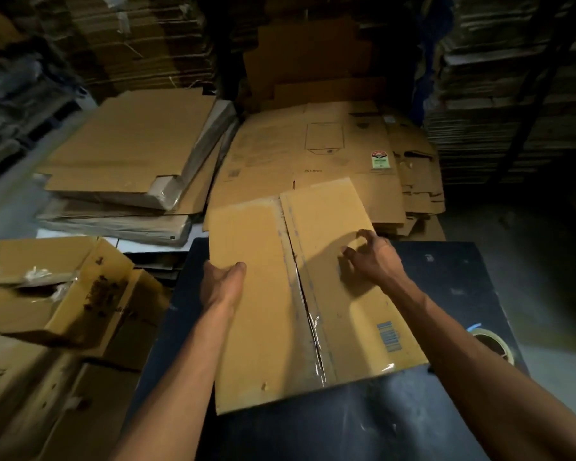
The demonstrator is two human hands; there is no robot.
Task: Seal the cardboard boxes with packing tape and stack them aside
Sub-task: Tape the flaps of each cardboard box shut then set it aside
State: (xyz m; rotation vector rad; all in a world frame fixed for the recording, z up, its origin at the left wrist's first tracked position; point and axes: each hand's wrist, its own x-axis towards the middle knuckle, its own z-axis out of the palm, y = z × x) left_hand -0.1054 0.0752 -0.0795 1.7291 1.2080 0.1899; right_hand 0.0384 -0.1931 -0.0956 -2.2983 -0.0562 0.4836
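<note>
A brown cardboard box [273, 314] lies on the dark table [446, 287], its two top flaps meeting at a centre seam covered by clear tape that wrinkles near the front. My left hand [222, 277] grips the box's left edge, thumb on top. My right hand [371, 254] rests on the right flap with fingers bent and spread, holding nothing. A roll of packing tape [494, 344] sits on the table at the right, partly hidden behind my right forearm.
Flattened cardboard sheets [130, 151] are piled at the back left and more flat boxes [330, 151] lie behind the table. Several taped boxes [47, 294] are stacked at the left. Tall cardboard stacks line the back and right.
</note>
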